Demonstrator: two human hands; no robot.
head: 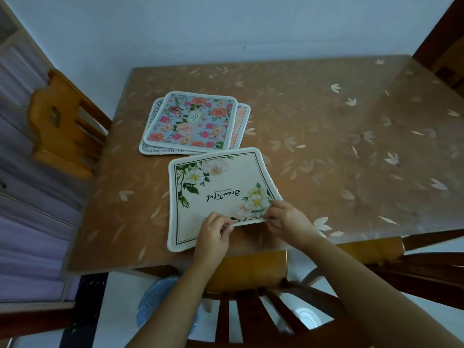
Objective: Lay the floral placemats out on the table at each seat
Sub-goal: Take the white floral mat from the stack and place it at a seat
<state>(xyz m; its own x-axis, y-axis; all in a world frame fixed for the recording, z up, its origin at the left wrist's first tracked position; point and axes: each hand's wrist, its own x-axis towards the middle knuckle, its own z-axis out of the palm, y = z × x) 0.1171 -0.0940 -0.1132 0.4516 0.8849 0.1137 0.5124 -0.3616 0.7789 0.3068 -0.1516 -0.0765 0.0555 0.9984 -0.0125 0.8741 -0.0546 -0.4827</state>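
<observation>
Cream placemat (221, 187) printed with white blossoms lies flat at the table's 6 o'clock edge. Only its near hem is lifted, where my left hand (213, 234) and right hand (286, 219) each pinch it between thumb and fingers.

My worries from here:
- The table cover looks glossy, so I judge a tug toward me could slide the mat off the rim.
- A push toward 12 o'clock could nudge the stack of placemats (193, 119), which sits just beyond it at 11 o'clock.
- The mat sits skewed, and its lettering reads upside down from this seat.

The table (351, 134) is brown wood under a clear sheet patterned with pale petals. A wooden chair (60, 121) stands at 9 o'clock, and another chair back (251, 310) is right below me. The far side meets a plain pale wall (226, 28), and a window is at the left.
</observation>
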